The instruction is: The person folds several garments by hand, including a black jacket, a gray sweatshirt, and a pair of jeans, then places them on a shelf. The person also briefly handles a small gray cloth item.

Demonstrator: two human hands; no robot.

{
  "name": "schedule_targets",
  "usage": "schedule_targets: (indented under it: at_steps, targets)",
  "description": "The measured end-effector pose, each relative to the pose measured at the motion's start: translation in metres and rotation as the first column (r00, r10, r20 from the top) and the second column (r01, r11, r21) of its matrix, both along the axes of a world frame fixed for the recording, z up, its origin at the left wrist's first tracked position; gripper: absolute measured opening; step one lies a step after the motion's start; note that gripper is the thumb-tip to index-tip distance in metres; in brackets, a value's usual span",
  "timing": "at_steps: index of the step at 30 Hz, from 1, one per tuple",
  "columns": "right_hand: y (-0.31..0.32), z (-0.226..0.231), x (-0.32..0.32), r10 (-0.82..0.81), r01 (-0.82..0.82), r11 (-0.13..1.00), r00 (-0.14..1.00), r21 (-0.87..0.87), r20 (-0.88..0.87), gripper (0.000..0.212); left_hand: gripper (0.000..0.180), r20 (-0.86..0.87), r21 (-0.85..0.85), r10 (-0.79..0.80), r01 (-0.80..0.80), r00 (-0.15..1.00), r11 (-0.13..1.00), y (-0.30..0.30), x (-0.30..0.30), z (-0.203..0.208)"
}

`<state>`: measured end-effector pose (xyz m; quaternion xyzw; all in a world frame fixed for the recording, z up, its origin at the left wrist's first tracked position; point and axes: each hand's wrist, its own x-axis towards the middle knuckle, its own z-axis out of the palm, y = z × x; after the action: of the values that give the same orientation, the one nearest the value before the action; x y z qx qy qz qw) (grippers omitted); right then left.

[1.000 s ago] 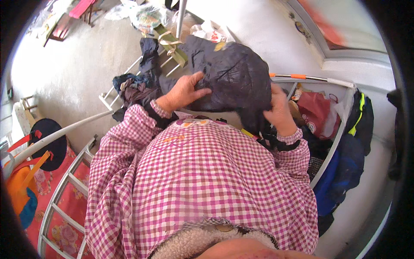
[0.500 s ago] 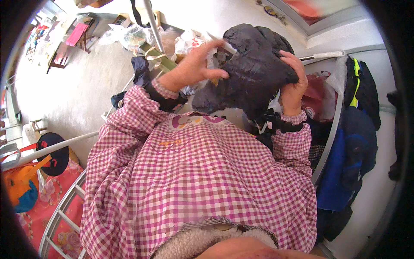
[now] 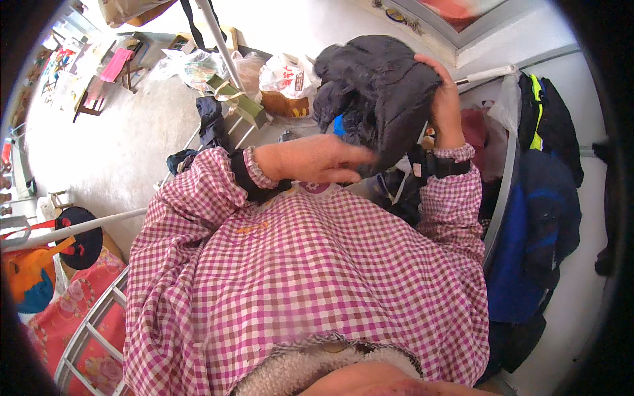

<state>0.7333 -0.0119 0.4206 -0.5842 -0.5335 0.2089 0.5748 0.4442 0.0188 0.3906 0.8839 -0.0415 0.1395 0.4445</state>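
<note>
A bunched black puffy garment (image 3: 389, 92), perhaps a padded jacket, is held up in front of my chest. My right hand (image 3: 448, 105) is wrapped round its right side, with the fingers over the top edge and the rest of the grip hidden behind the cloth. A small bright blue patch shows at the garment's left side. Just below that patch, my left hand (image 3: 317, 158) reaches across with its fingers stretched out and slightly blurred. Its fingertips are by the garment's lower edge; whether they touch it I cannot tell.
Dark and blue clothes (image 3: 548, 218) hang over a rail at the right. Beyond the garment stand plastic bags (image 3: 284, 76), a brown shoe (image 3: 285, 104) and a green box-like thing (image 3: 234, 102). A metal rack (image 3: 92, 336) and a red floral cloth (image 3: 63, 317) lie at lower left.
My left hand has come down from the garment's upper left to its lower edge, its fingers straightening. The garment has shifted slightly left and up, with my right hand still on it.
</note>
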Motion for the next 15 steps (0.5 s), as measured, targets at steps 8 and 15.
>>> schedule_targets:
  at_steps: [8,15]
  targets:
    - [0.002,-0.010,-0.031,0.445,-0.515,0.847,0.557,0.128,-0.702,0.012,0.068,0.447,0.174,0.774,-0.892,0.449,0.417,0.075,-0.022,-0.043]
    - [0.018,0.012,-0.039,-0.134,0.134,0.976,0.991,-0.173,0.011,0.018,0.017,0.335,-0.225,0.856,-0.848,0.395,0.480,0.120,-0.051,0.077]
